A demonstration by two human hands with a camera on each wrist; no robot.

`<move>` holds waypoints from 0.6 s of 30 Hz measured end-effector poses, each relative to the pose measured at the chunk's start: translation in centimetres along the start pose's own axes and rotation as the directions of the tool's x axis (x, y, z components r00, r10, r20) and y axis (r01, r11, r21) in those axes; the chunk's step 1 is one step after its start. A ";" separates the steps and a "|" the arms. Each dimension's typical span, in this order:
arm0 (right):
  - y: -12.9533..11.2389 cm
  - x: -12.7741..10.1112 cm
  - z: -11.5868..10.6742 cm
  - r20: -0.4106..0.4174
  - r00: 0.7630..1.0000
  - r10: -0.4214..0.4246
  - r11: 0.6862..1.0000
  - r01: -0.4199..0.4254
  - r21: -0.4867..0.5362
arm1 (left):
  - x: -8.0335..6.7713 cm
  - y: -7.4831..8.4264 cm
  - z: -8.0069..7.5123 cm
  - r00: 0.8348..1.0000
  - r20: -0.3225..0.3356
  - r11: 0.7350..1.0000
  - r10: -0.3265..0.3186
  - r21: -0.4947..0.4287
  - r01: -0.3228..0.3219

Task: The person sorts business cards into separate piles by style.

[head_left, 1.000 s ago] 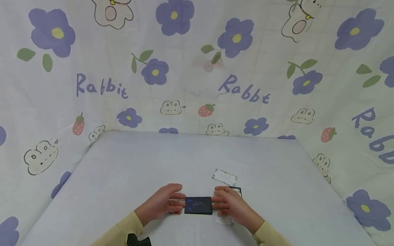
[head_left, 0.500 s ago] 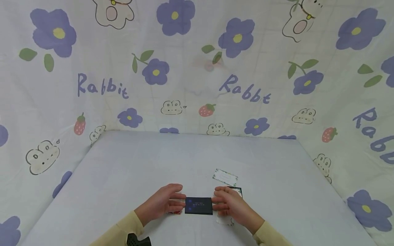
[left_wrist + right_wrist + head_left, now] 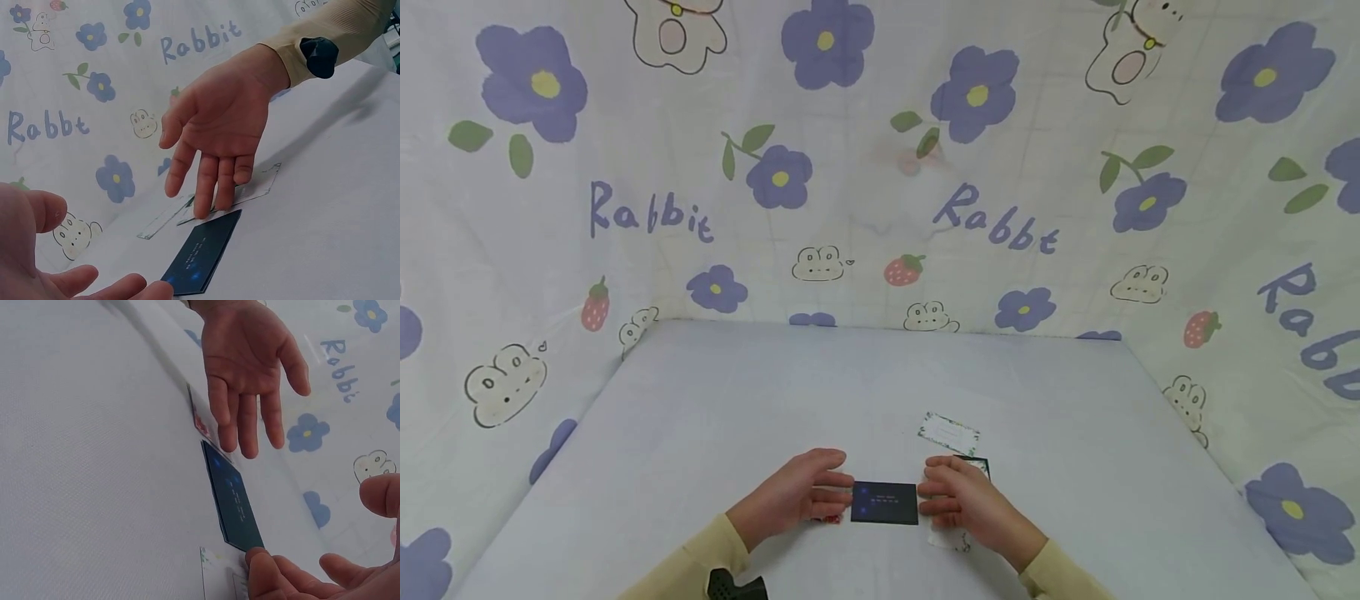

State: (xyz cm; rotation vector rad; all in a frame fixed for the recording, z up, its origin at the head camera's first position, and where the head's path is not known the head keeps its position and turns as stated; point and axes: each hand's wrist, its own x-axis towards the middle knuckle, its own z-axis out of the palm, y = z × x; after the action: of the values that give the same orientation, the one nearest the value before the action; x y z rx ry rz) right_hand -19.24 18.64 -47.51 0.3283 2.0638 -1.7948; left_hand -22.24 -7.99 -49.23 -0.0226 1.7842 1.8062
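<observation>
A small stack of dark cards point(image 3: 884, 503) with blue spots and pale print lies flat on the table between both hands. My left hand point(image 3: 790, 496) has its fingertips at the left edge, fingers extended and thumb apart. At the right edge is my right hand point(image 3: 973, 504), fingers relaxed and nothing held; a narrow gap shows there in the head view. Both wrist views show the stack, point(image 3: 203, 253) its layered edge visible in the right one. Under the left fingers lies a card with red print point(image 3: 201, 419), partly hidden.
A white card with a leafy border point(image 3: 949, 432) lies beyond the right hand. Another leaf-printed card with a dark edge point(image 3: 982, 468) is partly covered by that hand, as is a white card point(image 3: 947, 540) nearer the front. A patterned curtain point(image 3: 865, 225) surrounds the table.
The dark cards' edges have come into line; the lower edge that stuck out earlier no longer shows. My right hand has shifted slightly right, away from the stack. The left hand stays nearly still.
</observation>
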 end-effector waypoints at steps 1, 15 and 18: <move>0.0 -0.1 -0.2 0.000 1.000 -0.004 1.000 0.004 0.002 | 0.0 0.1 0.1 1.000 0.002 1.000 0.002 0.005 -0.002; 0.6 -0.9 -3.1 -0.030 0.998 -0.047 0.999 0.047 0.007 | 1.5 1.0 1.4 0.995 0.088 0.998 0.045 0.038 -0.049; 0.9 -1.0 -3.8 -0.037 0.998 -0.053 0.999 0.053 0.011 | 2.0 1.2 2.1 0.993 0.106 0.998 0.048 0.043 -0.053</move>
State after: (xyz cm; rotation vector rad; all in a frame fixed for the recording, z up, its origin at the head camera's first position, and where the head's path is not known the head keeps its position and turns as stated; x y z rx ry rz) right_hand -18.46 22.55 -47.43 0.3148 2.1067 -1.8457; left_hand -23.56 -5.22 -48.70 0.1341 1.7662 1.7673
